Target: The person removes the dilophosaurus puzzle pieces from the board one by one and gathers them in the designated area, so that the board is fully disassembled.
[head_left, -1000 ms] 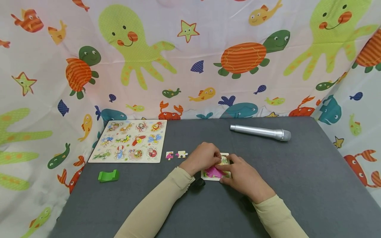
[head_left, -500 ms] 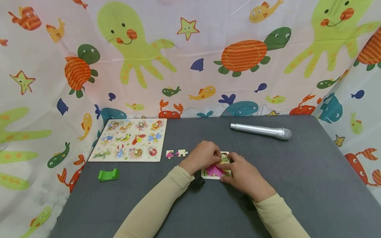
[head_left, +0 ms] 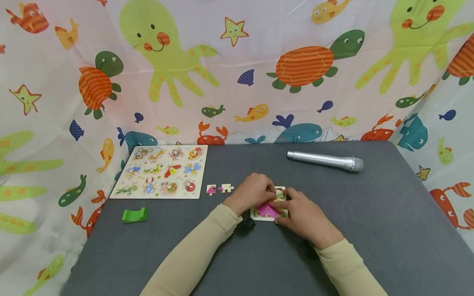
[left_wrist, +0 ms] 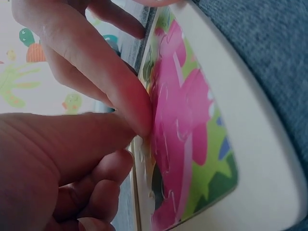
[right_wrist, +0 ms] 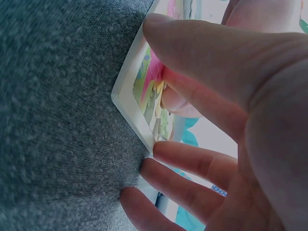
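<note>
A small jigsaw puzzle (head_left: 267,211) with a pink figure on green and a pale frame lies between both hands. My left hand (head_left: 254,191) reaches over its upper left part. In the left wrist view, thumb and index fingertip meet right at the pink pieces (left_wrist: 192,106), pinching what looks like a piece, mostly hidden by the fingers. My right hand (head_left: 305,216) holds the frame from the right, its thumb on the near rim (right_wrist: 130,110) and other fingers by another corner. The right index finger presses on the picture close to the left fingertips.
Two loose jigsaw pieces, one pink (head_left: 211,189) and one cream (head_left: 226,188), lie left of the left hand. Farther left are an insect peg board (head_left: 159,193) and a green block (head_left: 135,215). A silver microphone (head_left: 322,160) lies at the back right of the grey table (head_left: 392,213).
The head view tips slightly downward, so everything shifts up a little in the picture. Both hands stay at the puzzle with barely any movement.
</note>
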Action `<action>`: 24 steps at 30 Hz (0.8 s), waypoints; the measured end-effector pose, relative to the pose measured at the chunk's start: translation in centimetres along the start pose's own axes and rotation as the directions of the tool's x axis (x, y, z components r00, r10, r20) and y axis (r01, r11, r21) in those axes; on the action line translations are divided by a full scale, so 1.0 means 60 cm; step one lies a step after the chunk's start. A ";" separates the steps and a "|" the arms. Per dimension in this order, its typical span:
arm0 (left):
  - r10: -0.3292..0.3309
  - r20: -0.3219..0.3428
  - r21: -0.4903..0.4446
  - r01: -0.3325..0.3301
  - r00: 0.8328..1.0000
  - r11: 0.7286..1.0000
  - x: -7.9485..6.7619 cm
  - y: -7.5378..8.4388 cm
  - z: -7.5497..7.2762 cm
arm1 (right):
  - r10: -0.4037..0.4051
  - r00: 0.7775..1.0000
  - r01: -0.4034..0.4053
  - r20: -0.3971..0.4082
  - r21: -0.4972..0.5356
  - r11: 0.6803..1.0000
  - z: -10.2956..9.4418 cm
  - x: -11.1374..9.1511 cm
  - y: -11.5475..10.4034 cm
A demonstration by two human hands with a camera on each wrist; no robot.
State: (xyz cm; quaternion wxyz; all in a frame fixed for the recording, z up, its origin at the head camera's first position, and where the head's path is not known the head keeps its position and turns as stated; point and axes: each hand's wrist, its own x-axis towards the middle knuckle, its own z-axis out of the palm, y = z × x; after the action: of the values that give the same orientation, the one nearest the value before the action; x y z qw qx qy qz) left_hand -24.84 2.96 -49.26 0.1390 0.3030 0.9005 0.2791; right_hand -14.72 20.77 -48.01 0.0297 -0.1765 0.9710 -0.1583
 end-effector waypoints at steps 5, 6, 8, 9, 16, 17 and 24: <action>0.012 0.005 0.010 -0.012 1.000 1.000 0.003 -0.004 0.000 | 0.009 1.000 -0.009 0.007 0.003 1.000 0.001 0.000 0.000; 0.014 0.006 0.008 -0.014 1.000 1.000 0.003 -0.005 0.000 | 0.007 1.000 -0.007 0.005 0.002 1.000 0.001 0.000 0.000; 0.024 0.008 0.007 -0.024 1.000 1.000 0.003 -0.008 0.000 | 0.004 1.000 -0.004 0.002 -0.002 1.000 0.001 0.000 0.000; 0.027 0.008 0.001 -0.027 1.000 1.000 0.003 -0.009 0.000 | 0.003 1.000 -0.003 0.001 -0.002 1.000 0.001 0.000 0.000; 0.023 -0.017 0.015 -0.023 1.000 1.000 0.004 -0.018 -0.008 | 0.019 1.000 -0.019 0.009 0.000 1.000 0.001 0.002 -0.001; 0.016 -0.018 0.012 -0.016 1.000 1.000 0.004 -0.019 -0.009 | 0.021 1.000 -0.021 0.011 0.000 1.000 0.001 0.002 -0.001; -0.005 -0.027 0.051 0.007 1.000 0.999 0.007 -0.020 -0.015 | 0.030 0.999 -0.029 0.020 -0.010 1.000 0.001 0.002 -0.002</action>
State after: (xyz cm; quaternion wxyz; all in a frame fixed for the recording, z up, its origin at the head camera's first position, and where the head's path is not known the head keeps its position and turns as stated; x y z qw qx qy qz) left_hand -26.07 2.06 -49.26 0.1201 0.3000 0.9100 0.2597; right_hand -14.80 20.61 -48.01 0.0411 -0.1639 0.9739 -0.1513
